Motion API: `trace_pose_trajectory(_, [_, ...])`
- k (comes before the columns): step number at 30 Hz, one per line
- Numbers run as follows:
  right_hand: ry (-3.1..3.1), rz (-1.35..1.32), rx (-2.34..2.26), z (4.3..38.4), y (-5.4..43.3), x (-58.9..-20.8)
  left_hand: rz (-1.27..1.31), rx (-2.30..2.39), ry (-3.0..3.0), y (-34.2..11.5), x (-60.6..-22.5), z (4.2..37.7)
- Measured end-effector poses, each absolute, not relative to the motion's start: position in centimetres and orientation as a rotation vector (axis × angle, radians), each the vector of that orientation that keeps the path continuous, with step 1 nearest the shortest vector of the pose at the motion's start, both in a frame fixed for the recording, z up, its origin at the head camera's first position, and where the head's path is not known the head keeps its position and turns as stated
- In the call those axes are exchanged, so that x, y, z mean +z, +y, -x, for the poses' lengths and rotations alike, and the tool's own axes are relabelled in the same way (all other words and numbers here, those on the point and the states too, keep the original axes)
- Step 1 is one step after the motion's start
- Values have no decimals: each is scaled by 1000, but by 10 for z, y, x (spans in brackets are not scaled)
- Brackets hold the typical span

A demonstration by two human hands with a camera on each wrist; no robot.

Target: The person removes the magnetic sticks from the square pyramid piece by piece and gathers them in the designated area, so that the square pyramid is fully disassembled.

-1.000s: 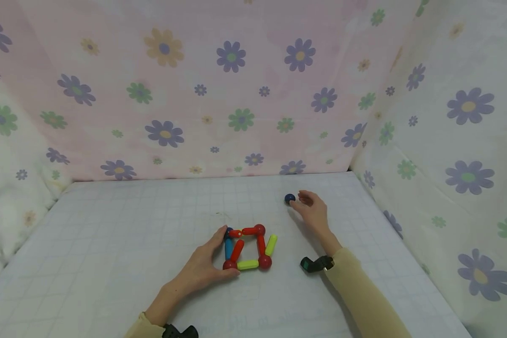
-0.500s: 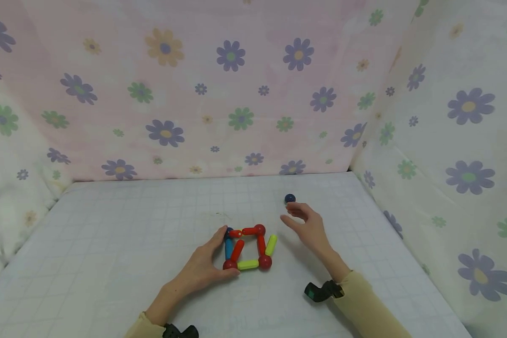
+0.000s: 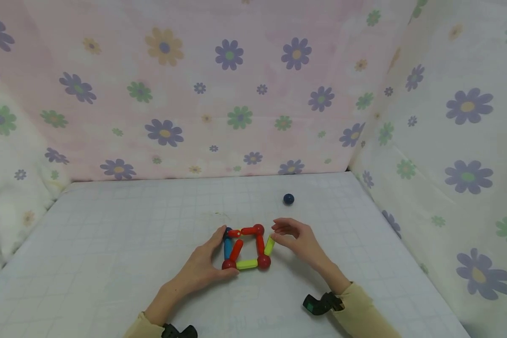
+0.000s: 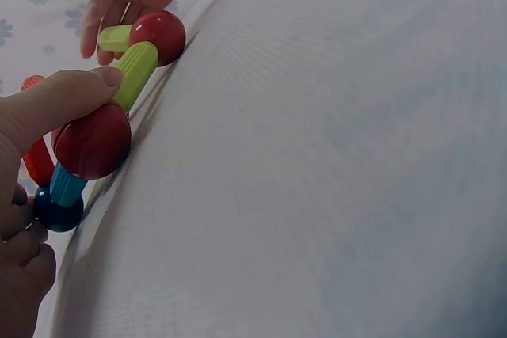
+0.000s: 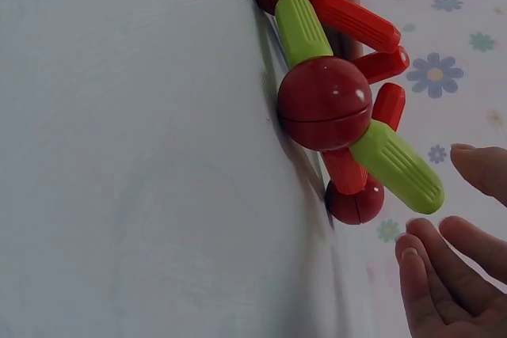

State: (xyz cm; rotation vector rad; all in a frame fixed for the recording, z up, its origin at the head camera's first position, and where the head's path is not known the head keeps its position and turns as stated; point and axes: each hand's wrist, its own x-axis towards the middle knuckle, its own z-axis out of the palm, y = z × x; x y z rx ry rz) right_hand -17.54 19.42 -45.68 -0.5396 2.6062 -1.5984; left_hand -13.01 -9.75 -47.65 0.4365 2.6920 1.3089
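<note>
Lower centre, left hand [image 3: 199, 266] grips the frame [image 3: 260, 245], ideally rock-steady; right hand [image 3: 301, 240], empty and loose, should pinch the free-ended lime stick [image 5: 400, 170] gently.

I have both forearms [image 3: 335, 277] angled inward. My left hand [image 3: 200, 263] keeps a grip between spread thumb and fingers; my right hand [image 3: 299, 239] hovers, fingers gently bent, thumb apart from the fingertips.

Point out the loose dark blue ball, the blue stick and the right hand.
Dark blue ball [image 3: 288, 199]: head view, the middle of its visible side.
Blue stick [image 3: 227, 249]: head view, about halfway along its length.
Right hand [image 3: 304, 241]: head view, on the back of the hand.
</note>
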Motion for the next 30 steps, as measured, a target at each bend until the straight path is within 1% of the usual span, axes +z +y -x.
trace_pose_trajectory(7, [2516, 606, -1519, 174, 194, -461, -430, 1316, 2681, -99, -476, 131])
trace_pose_trajectory(30, [2433, 579, -1429, 178, 191, -465, -439, 1322, 2667, -103, -473, 134])
